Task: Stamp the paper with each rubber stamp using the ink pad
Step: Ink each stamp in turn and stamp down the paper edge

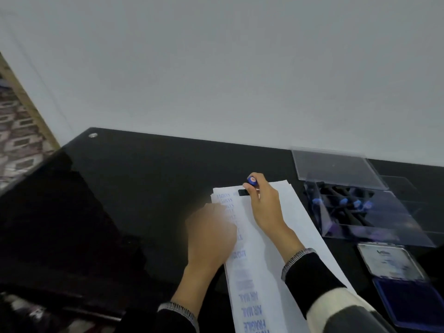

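Observation:
A stack of white paper [276,236] lies on the black table, its left side lined with blue stamp prints. My right hand [265,207] grips a rubber stamp [251,182] with a blue-capped handle; its black base presses the paper's far end. My left hand [211,234], blurred, rests flat across the paper's left edge. The open ink pad [408,301], blue with its lid folded back, sits at the near right.
A clear plastic box [360,212] holding several more blue-handled stamps stands right of the paper, its lid [336,167] open behind it. The black glass table [120,188] stretches to the left, with a white wall behind it.

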Demonstrator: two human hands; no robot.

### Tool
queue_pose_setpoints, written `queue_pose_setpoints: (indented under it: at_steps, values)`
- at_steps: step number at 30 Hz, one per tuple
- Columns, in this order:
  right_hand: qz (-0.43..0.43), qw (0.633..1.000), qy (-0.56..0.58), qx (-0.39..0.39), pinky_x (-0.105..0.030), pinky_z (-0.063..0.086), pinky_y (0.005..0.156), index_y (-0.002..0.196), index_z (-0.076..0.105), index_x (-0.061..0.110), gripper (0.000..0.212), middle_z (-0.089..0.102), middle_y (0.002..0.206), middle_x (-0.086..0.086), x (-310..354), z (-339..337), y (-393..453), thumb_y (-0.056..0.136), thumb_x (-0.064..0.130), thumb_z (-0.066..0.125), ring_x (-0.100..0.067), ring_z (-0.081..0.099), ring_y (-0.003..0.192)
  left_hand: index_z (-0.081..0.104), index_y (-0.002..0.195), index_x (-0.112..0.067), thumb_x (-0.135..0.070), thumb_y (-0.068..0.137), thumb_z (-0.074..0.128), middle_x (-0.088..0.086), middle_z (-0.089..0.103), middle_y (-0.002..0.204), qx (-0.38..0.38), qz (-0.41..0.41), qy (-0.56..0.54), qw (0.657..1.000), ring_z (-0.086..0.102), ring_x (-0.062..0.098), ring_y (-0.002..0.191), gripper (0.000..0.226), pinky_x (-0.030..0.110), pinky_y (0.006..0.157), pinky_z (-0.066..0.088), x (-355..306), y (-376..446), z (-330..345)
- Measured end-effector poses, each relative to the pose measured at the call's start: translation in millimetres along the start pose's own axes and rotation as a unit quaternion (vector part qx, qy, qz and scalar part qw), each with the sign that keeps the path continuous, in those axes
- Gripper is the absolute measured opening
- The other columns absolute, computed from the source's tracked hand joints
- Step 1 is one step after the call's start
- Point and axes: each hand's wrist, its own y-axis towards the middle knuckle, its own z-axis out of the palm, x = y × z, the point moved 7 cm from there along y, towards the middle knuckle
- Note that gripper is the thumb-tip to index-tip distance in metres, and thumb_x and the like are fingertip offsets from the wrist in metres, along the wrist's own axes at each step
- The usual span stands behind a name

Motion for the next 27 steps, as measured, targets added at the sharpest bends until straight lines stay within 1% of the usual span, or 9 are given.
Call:
queue_pose_setpoints:
  at_steps: [3, 6, 9, 11, 15, 18, 20, 24, 27]
  values:
    - [-0.009, 1.000, -0.004, 0.010, -0.006, 0.042, 0.065, 0.103, 0.046, 0.025, 0.005, 0.057, 0.090, 0.006, -1.3, 9.4, 1.1, 0.099, 0.023, 0.046, -0.006, 0.057, 0.078, 0.046, 0.129, -0.028, -0.042, 0.085, 0.033, -0.011, 0.049, 0.130, -0.010, 0.006, -0.002, 1.000, 0.043, 0.010, 0.122, 0.048, 0.036, 0.108, 0.024, -1.2, -1.3, -1.1]
    - [-0.013, 1.000, 0.000, 0.005, -0.009, 0.043, 0.068, 0.104, 0.046, 0.024, 0.006, 0.058, 0.093, 0.006, -4.1, 15.5, 0.3, 0.099, 0.023, 0.047, -0.010, 0.059, 0.082, 0.046, 0.130, -0.027, -0.043, 0.086, 0.033, -0.011, 0.049, 0.131, -0.015, 0.008, -0.003, 1.000, 0.042, 0.010, 0.123, 0.049, 0.036, 0.108, 0.025, -1.9, -1.1, -1.0]
    - [-0.022, 1.000, -0.007, -0.002, -0.007, 0.042, 0.066, 0.107, 0.048, 0.020, 0.008, 0.057, 0.092, 0.006, -4.8, 15.1, -0.4, 0.099, 0.022, 0.046, -0.007, 0.058, 0.080, 0.047, 0.129, -0.027, -0.043, 0.084, 0.030, -0.011, 0.051, 0.128, -0.020, 0.007, -0.001, 1.000, 0.044, 0.010, 0.120, 0.051, 0.036, 0.107, 0.028, -2.6, -0.7, -1.6]
    - [-0.021, 1.000, -0.014, 0.002, -0.009, 0.043, 0.066, 0.108, 0.048, 0.020, 0.010, 0.058, 0.094, 0.004, -6.9, 15.5, -0.1, 0.098, 0.024, 0.046, -0.009, 0.058, 0.081, 0.047, 0.128, -0.027, -0.044, 0.083, 0.029, -0.011, 0.051, 0.126, -0.019, 0.006, 0.000, 1.000, 0.045, 0.011, 0.117, 0.051, 0.037, 0.106, 0.028, -2.9, -1.0, -1.1]
    - [-0.006, 1.000, -0.025, 0.007, -0.009, 0.045, 0.069, 0.116, 0.052, 0.015, 0.023, 0.059, 0.099, 0.004, -12.0, 18.2, -1.1, 0.097, 0.028, 0.047, -0.009, 0.060, 0.082, 0.037, 0.138, -0.030, -0.045, 0.082, 0.029, -0.011, 0.043, 0.130, 0.022, 0.011, 0.026, 0.999, 0.040, 0.012, 0.115, 0.059, 0.036, 0.102, 0.025, -2.7, 7.2, 2.0]
    - [-0.003, 1.000, -0.020, 0.004, -0.016, 0.051, 0.079, 0.120, 0.052, 0.015, 0.027, 0.061, 0.103, 0.004, -12.4, 18.7, -2.1, 0.097, 0.030, 0.047, -0.011, 0.061, 0.087, 0.029, 0.146, -0.035, -0.046, 0.083, 0.034, -0.008, 0.041, 0.127, 0.035, 0.012, 0.025, 0.999, 0.037, 0.014, 0.110, 0.064, 0.037, 0.098, 0.026, -2.7, 16.2, 3.6]
    - [-0.007, 1.000, -0.021, 0.004, -0.018, 0.051, 0.080, 0.121, 0.052, 0.015, 0.028, 0.061, 0.103, 0.004, -12.1, 19.1, -2.1, 0.097, 0.030, 0.047, -0.012, 0.062, 0.089, 0.032, 0.146, -0.039, -0.045, 0.082, 0.035, -0.006, 0.045, 0.121, 0.017, 0.019, 0.035, 0.999, 0.039, 0.015, 0.104, 0.063, 0.039, 0.096, 0.029, -3.0, 15.5, 4.3]
    - [-0.009, 1.000, -0.024, 0.006, -0.015, 0.049, 0.078, 0.120, 0.053, 0.015, 0.027, 0.060, 0.101, 0.006, -11.5, 19.3, -1.7, 0.097, 0.029, 0.047, -0.012, 0.061, 0.088, 0.044, 0.138, -0.041, -0.044, 0.081, 0.037, -0.004, 0.051, 0.109, -0.026, 0.030, 0.065, 0.997, 0.045, 0.016, 0.093, 0.058, 0.039, 0.088, 0.038, -1.7, 13.2, 7.7]
    - [-0.014, 1.000, -0.026, 0.005, -0.010, 0.047, 0.073, 0.115, 0.053, 0.017, 0.021, 0.059, 0.099, 0.007, -10.2, 19.2, -1.3, 0.097, 0.028, 0.047, -0.009, 0.060, 0.084, 0.045, 0.137, -0.042, -0.043, 0.080, 0.035, -0.004, 0.051, 0.108, -0.037, 0.035, 0.069, 0.996, 0.046, 0.016, 0.091, 0.057, 0.040, 0.086, 0.040, -2.2, 14.3, 7.8]
